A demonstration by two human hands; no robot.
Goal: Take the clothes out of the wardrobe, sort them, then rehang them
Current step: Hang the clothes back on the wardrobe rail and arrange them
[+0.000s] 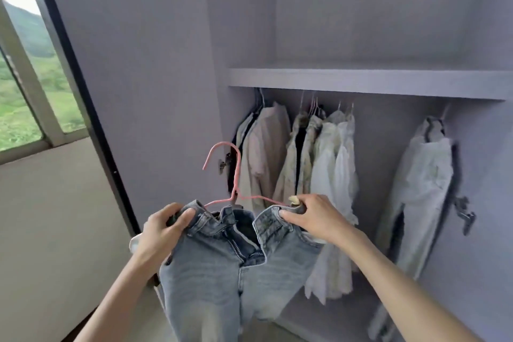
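I hold a pair of light blue jeans (222, 272) by the waistband in front of the open wardrobe. My left hand (163, 230) grips the left end of the waistband, and my right hand (311, 216) grips the right end. The fly is open. A pink hanger (236, 175) rises from the waistband, hook upward. Inside the wardrobe, beige and white shirts (299, 164) hang in a bunch at the left under the shelf (361, 82). A pale garment (422, 189) hangs alone at the right.
The wardrobe's left door (133, 78) stands open beside me, with hinges on the inner wall. A window (27, 78) with green hills behind it is at the far left. Another hinge (465, 212) juts out at the right.
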